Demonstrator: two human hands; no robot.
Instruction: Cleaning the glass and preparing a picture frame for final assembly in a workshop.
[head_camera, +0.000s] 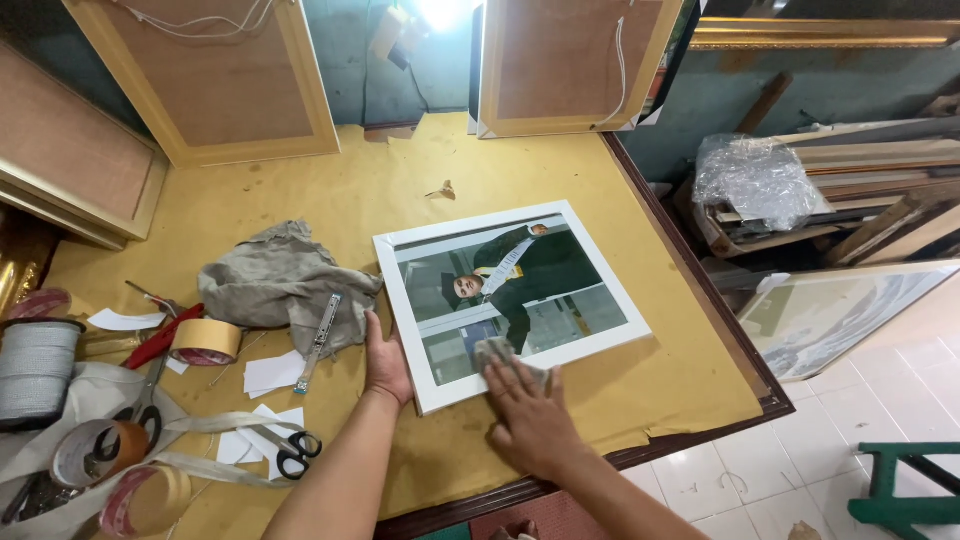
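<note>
- White picture frame (510, 300) lies flat on the desk (640, 390), long axis running from near-left to far-right
- Left hand (385, 365): grip spread, braced against the frame's near-left edge
- Right hand (530, 415): grip flat, pressing a small cloth (497, 352) onto the glass near the front edge

A tabletop (640, 390) covered in yellow paper carries a white picture frame (510, 300) near its right edge. A crumpled grey cloth (280, 285) and a metal utility knife (318, 340) lie mid-table. Toward the left edge sit a tape roll (205, 341), black-handled scissors (290, 450) and white paper scraps (270, 375).
</note>
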